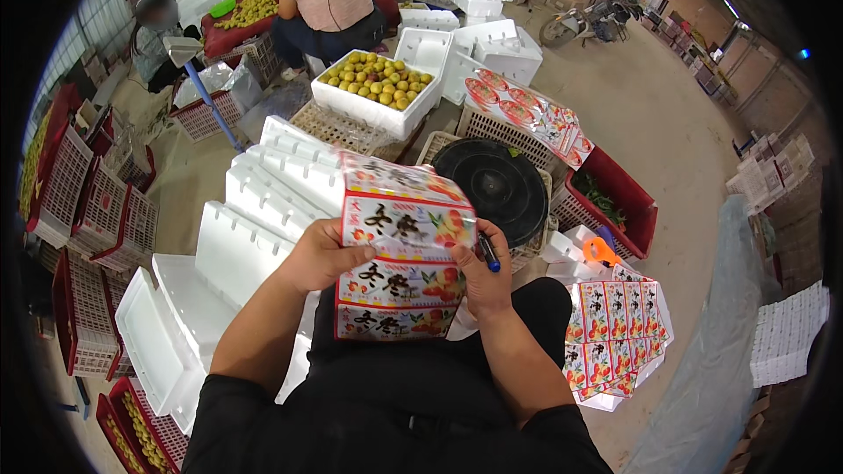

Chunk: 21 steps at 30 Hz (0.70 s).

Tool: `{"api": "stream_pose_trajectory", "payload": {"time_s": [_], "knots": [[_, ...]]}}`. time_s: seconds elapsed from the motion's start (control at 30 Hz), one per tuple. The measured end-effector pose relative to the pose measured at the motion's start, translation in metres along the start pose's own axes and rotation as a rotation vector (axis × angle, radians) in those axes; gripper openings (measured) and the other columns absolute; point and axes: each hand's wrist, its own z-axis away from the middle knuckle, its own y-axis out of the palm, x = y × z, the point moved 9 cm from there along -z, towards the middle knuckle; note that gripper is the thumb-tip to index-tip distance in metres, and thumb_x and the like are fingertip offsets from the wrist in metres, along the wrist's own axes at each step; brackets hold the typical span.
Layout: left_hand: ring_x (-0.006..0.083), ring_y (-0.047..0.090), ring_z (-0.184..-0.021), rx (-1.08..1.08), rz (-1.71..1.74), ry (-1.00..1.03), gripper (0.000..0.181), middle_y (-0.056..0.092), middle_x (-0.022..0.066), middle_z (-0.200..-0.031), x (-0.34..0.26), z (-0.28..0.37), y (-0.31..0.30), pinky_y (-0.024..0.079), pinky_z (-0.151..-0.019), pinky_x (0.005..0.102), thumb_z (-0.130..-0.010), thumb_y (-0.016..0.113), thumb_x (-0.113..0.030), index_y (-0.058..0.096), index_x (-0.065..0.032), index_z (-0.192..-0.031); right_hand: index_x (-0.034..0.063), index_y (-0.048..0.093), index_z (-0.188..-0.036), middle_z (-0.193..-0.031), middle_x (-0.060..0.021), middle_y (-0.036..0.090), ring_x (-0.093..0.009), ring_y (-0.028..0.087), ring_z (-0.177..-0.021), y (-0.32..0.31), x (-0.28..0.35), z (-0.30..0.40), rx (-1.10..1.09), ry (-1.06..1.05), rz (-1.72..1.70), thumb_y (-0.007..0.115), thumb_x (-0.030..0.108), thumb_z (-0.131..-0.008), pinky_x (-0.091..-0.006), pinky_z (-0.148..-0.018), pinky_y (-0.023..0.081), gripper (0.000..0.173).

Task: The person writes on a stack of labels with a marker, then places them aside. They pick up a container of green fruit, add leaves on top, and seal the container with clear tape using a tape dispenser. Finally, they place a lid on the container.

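Between both hands hangs a sheet of printed fruit labels [408,224], bent across its upper part, with red borders, dark writing and pictures of fruit. My left hand [329,255] grips its left edge, thumb on the front. On the right edge my right hand [484,270] pinches the sheet and also holds a blue-capped marker pen [489,253] against the palm. White foam box lids [247,257] stand in a slanting row by my left arm. More label sheets [612,329] lie fanned out to the right of my knee.
A foam box of yellow-green fruit [379,79] sits ahead on a crate. A round black lid [490,191] rests nearby. An orange tape roll [599,251] lies right, before a red-lined crate [612,204]. Stacked crates [85,191] stand left. A co-worker [329,0] sits ahead; a motorcycle [593,20] is parked behind.
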Motion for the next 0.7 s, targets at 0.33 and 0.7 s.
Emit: {"api": "stream_pose_trajectory", "payload": {"time_s": [0.33, 0.7], "knots": [[0.0177, 0.069, -0.113, 0.069, -0.003, 0.099, 0.033, 0.075, 0.0117, -0.125, -0.012, 0.002, 0.024, 0.056, -0.100, 0.0358, -0.112, 0.061, -0.022, 0.071, 0.0055, -0.127, 0.0009, 0.056, -0.138, -0.126, -0.0148, 0.074, -0.023, 0.072, -0.114, -0.011, 0.034, 0.010, -0.002, -0.063, -0.100, 0.079, 0.007, -0.098, -0.0432, -0.105, 0.058, 0.046], [0.0172, 0.069, -0.113, 0.043, 0.049, 0.133, 0.033, 0.076, 0.0111, -0.123, -0.012, 0.006, 0.028, 0.056, -0.101, 0.0371, -0.114, 0.057, -0.022, 0.070, 0.0053, -0.128, 0.0034, 0.060, -0.128, -0.121, -0.0121, 0.074, -0.022, 0.072, -0.111, -0.035, 0.033, 0.007, -0.073, 0.007, -0.146, 0.079, 0.005, -0.097, -0.0413, -0.101, 0.059, 0.037]]}}
